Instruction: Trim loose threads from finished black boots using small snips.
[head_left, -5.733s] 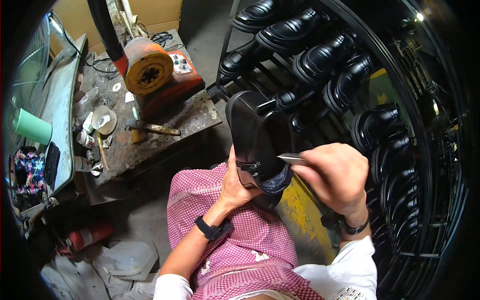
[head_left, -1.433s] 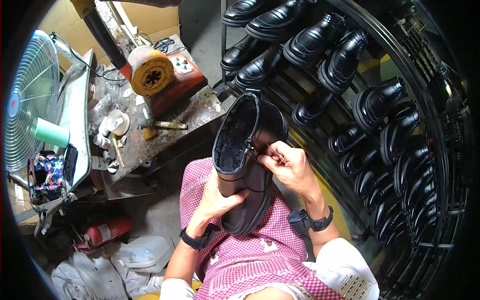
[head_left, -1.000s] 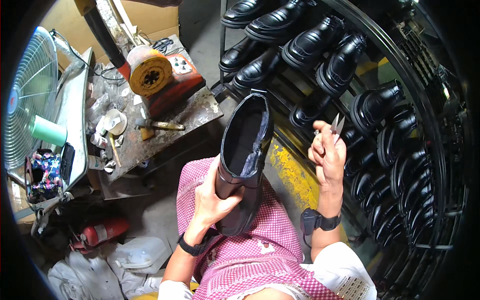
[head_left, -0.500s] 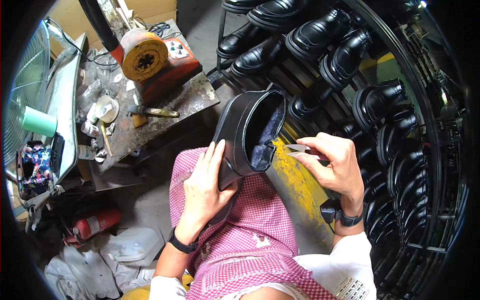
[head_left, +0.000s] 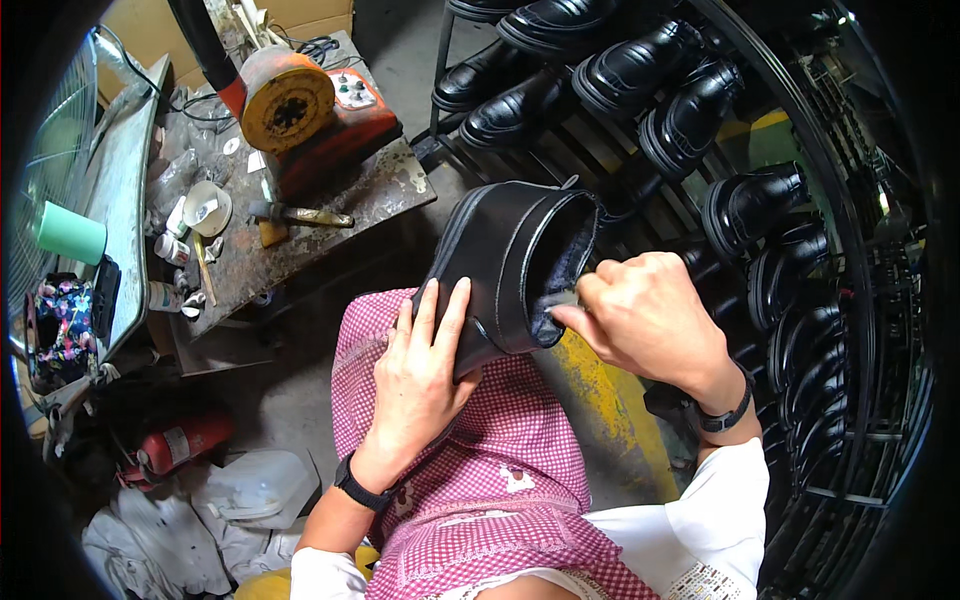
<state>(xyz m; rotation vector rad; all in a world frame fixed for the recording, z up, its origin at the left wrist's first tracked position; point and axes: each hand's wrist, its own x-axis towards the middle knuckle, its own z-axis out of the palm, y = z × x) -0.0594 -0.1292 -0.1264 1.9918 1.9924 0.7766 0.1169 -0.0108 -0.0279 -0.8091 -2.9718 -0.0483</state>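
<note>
Our left hand (head_left: 425,365) is clamped around the side of a black boot (head_left: 505,255), fingers spread over the leather, while our right hand (head_left: 650,315) is pinched on a small metal tool (head_left: 561,299), mostly hidden by the fingers, its pale tip at the boot's opening. We have the boot tilted above the lap, over the pink checked apron (head_left: 490,450). As we judge it, work at the near edge of the opening is under way: the dark fuzzy lining (head_left: 575,255) shows inside, and the boot is off the rack and not set down. How much of the rim is finished or left we cannot tell. The opening faces right, and the shaft's long axis slants from lower left to upper right; the toe is hidden behind our left hand, so we cannot be sure where it points. Farther out, black shoes (head_left: 510,108) fill the rack to our right, and to our left a hammer (head_left: 310,216) lies on the worn counter (head_left: 375,205) near an orange machine (head_left: 350,135).
</note>
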